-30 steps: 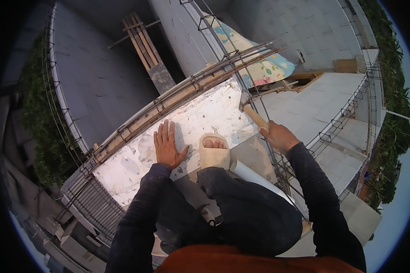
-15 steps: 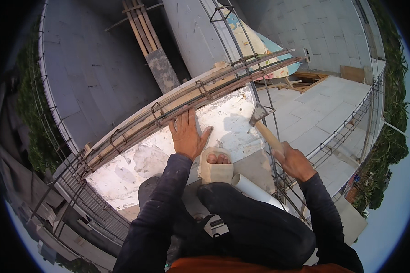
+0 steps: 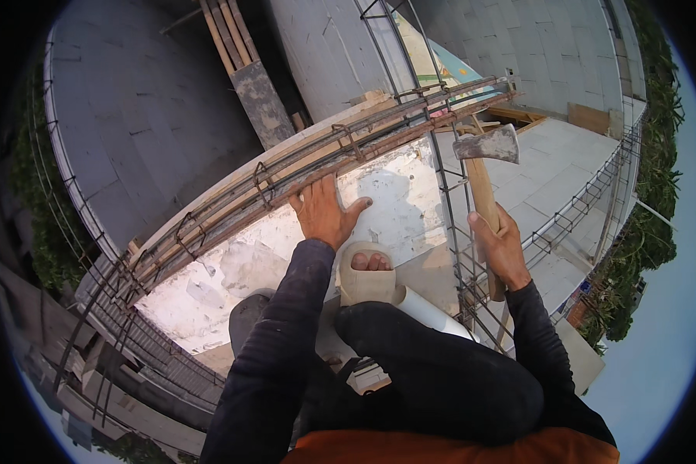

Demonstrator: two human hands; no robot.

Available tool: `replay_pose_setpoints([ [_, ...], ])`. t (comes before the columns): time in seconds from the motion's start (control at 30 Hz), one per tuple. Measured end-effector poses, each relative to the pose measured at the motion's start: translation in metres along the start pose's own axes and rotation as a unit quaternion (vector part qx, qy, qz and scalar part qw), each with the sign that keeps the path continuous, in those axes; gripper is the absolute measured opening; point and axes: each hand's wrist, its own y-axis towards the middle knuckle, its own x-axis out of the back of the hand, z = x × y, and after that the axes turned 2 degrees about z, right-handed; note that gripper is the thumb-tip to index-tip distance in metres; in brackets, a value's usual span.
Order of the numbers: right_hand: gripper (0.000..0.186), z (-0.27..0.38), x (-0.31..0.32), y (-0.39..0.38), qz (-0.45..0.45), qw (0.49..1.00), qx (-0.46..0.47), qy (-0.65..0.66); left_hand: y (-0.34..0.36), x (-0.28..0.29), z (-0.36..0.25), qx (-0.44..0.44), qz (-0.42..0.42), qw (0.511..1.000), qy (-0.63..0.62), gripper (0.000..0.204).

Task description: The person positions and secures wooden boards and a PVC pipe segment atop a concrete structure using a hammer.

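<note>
My right hand is wrapped round the wooden handle of a hatchet, raised over the right side with its worn metal head pointing away from me. My left hand lies with fingers spread on a white, dirt-marked board, holding nothing. Its fingertips reach the rusty rebar along the board's far edge. My foot in a beige sandal rests on the board's near side, between my hands. Next to it lies a white pipe, partly hidden by my knee.
A rebar cage runs along the board's right side, and another edges the pale block floor beyond. Past the far rebar is a deep drop between grey block walls, with timber poles and a stained plank.
The hatchet has lifted from the board's right corner, its head swinging up and to the right. My left hand stays on the board, and the view has shifted slightly.
</note>
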Motion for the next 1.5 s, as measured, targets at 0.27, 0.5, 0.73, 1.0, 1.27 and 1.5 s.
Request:
replay_pose_setpoints([
  [0.27, 0.030, 0.240, 0.050, 0.136, -0.041, 0.833, 0.531, 0.150, 0.002, 0.011, -0.002, 0.026, 0.039, 0.998, -0.032, 0.089],
  [0.5, 0.032, 0.266, -0.048, 0.258, 0.064, 0.915, 0.390, -0.081, 0.001, 0.014, 0.000, 0.012, 0.034, 0.998, -0.052, 0.085],
  [0.73, 0.035, 0.226, -0.114, 0.303, 0.115, 0.933, 0.297, -0.165, 0.005, 0.003, 0.007, -0.003, 0.031, 0.999, -0.031, 0.085],
  [1.0, 0.040, 0.221, -0.109, 0.337, 0.092, 0.927, 0.340, -0.129, 0.006, 0.006, 0.005, -0.002, 0.056, 0.997, -0.056, 0.087],
  [1.27, 0.042, 0.204, -0.143, 0.280, 0.153, 0.927, 0.246, -0.238, 0.000, 0.005, 0.006, -0.017, 0.024, 0.999, -0.022, 0.079],
  [1.5, 0.042, 0.227, -0.130, 0.317, 0.118, 0.925, 0.328, -0.148, 0.010, 0.009, 0.004, -0.002, 0.052, 0.999, -0.007, 0.080],
])
